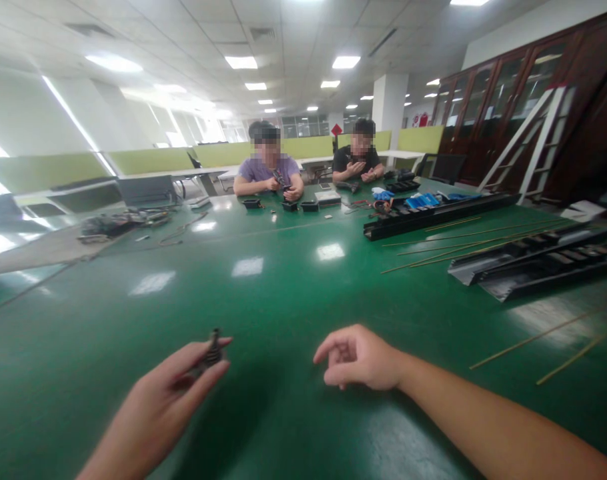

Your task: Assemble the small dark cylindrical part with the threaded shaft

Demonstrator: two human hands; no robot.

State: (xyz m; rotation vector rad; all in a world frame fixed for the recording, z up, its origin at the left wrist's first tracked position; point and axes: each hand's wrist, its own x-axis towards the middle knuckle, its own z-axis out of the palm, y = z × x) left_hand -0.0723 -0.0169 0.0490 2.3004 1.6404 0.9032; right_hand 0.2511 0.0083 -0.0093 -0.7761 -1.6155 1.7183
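One small dark part (215, 350) holds my attention in the head view: the left hand (168, 393) has it pinched between thumb and fingers, above the green surface (283, 293). The right hand (363, 360) is bare, its fingers loosely curled, thumb apart, not touching the part. I judge the pick-up done and the setting-down not; blur hides whether anything is fitted to it. Black channels (533, 283) and thin rods (533, 339) lie well apart, off to the right.
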